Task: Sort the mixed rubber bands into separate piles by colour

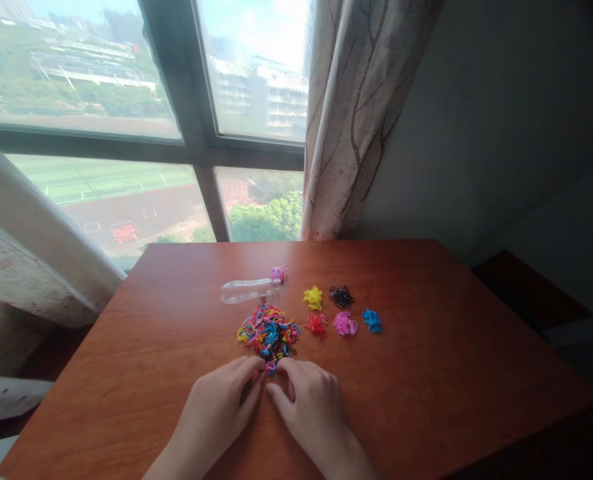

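A mixed heap of small coloured rubber bands point(269, 330) lies on the table just beyond my hands. At its near edge, a little clump of pink and blue rubber bands point(271, 368) sits between my fingertips. My left hand point(221, 397) has its index finger and thumb pinched together at the left side of this clump. On the other side, my right hand point(311, 397) is curved, its index fingertip beside the clump and its thumb apart. Sorted piles lie to the right: yellow point(313, 298), black point(341, 297), red point(317, 325), pink point(345, 323) and blue point(371, 321).
Behind the heap, a clear plastic bottle point(250, 291) lies on its side, with a pink cap point(278, 273) by its mouth. The brown wooden table point(426, 373) reaches back to a window and a patterned curtain point(351, 120). Another curtain point(36, 247) hangs at the left.
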A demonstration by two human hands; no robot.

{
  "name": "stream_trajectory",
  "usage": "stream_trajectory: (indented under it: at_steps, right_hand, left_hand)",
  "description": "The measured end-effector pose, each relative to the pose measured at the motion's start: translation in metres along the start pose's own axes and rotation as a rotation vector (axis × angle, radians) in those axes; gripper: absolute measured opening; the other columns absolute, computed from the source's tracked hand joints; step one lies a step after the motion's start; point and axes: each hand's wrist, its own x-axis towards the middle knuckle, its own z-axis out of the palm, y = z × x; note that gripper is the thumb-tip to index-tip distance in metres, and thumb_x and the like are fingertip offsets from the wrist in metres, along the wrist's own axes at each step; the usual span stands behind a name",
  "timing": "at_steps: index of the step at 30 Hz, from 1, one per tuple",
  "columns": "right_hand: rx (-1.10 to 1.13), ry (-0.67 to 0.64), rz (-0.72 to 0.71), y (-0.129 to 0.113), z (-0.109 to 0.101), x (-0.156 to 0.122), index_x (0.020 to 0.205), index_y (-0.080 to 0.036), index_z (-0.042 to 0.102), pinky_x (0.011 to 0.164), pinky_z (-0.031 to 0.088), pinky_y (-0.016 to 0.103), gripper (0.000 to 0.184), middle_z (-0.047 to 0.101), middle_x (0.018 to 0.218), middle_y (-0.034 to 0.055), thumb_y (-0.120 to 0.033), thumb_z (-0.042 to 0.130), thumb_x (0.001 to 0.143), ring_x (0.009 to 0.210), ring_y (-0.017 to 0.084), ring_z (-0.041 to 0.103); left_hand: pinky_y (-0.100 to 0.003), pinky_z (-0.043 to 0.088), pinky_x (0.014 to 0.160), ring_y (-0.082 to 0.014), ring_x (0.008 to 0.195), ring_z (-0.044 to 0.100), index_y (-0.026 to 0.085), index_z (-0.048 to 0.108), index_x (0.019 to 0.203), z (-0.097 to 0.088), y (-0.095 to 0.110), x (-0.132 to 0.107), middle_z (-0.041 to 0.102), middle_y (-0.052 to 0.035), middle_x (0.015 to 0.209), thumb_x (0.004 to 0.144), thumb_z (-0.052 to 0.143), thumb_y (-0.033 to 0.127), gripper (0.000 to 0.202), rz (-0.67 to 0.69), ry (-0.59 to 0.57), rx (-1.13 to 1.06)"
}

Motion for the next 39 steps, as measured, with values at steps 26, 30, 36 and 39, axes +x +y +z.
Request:
stream_trajectory:
  at_steps: [26,30,36,39]
  right_hand:
    - [-0.041,0.131,0.099,0.016,0.004,0.004,0.084,-0.024,0.062,0.058,0.026,0.025,0.009,0.066,0.069,-0.0036,-0.018,0.057,0.089,0.06,0.012,0.06]
    - [-0.049,0.123,0.138,0.013,0.004,0.006,0.084,-0.024,0.063,0.058,0.025,0.026,0.005,0.066,0.068,-0.0045,-0.02,0.064,0.087,0.06,0.013,0.061]
    - [-0.035,0.135,0.097,0.015,0.005,0.006,0.084,-0.024,0.064,0.06,0.027,0.026,0.01,0.068,0.072,-0.0034,-0.015,0.061,0.087,0.065,0.014,0.062]
    - [-0.003,0.143,0.083,0.017,0.005,0.005,0.081,-0.023,0.063,0.059,0.027,0.025,0.011,0.066,0.069,-0.0025,-0.016,0.058,0.088,0.062,0.013,0.06]
  left_hand:
    - [-0.025,0.043,0.068,-0.0176,0.079,0.067,0.026,0.059,0.097,0.005,-0.004,0.0,0.07,0.0,0.089,0.097,0.038,0.026,0.021,0.008,-0.028,-0.013]
    - [-0.025,0.043,0.067,-0.0179,0.078,0.066,0.026,0.059,0.096,0.004,-0.003,0.0,0.069,0.0003,0.086,0.097,0.038,0.027,0.021,0.009,-0.04,-0.007]
    - [-0.025,0.044,0.068,-0.0183,0.08,0.067,0.026,0.059,0.096,0.001,-0.002,0.0,0.07,0.0001,0.088,0.097,0.037,0.027,0.022,-0.002,-0.044,-0.003]
    - [-0.025,0.044,0.068,-0.0183,0.08,0.067,0.026,0.06,0.096,0.002,-0.003,0.0,0.07,0.0,0.088,0.097,0.038,0.026,0.022,-0.002,-0.048,-0.006]
